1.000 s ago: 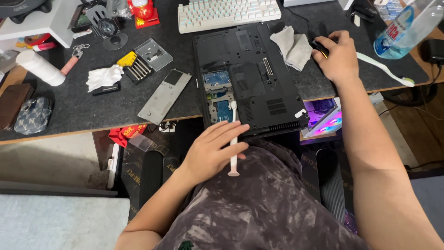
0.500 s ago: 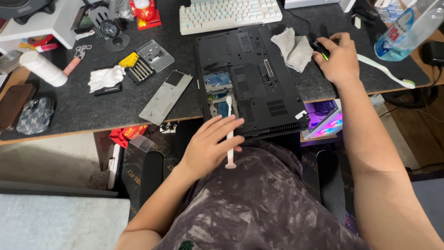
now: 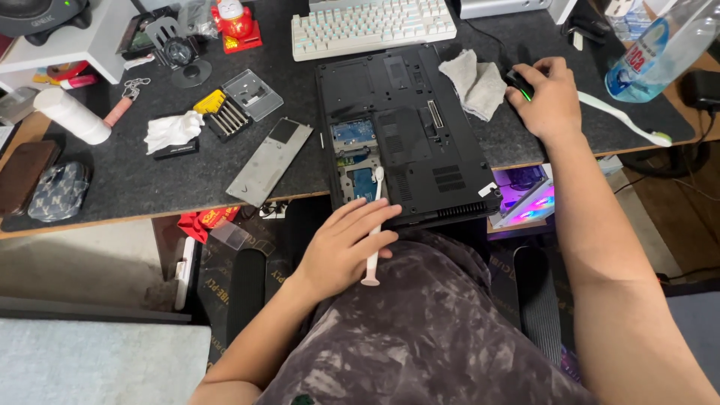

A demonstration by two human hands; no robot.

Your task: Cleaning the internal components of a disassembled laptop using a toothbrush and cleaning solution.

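Dark desk mat under our opened laptop, syringe in hand
Left hand fingers pinch the light, slippery syringe mid-barrel, best held there; right hand curled over the mouse

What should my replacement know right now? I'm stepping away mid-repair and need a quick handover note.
Left hand: holds a white toothbrush, bristle end over the open bay of the laptop.
Right hand: on the mouse, beside a grey cloth.
Laptop lies bottom up at the desk edge.
Done: cover panel is off, lying left of the laptop near the screwdriver set.
Left: bay open, panel not refitted.
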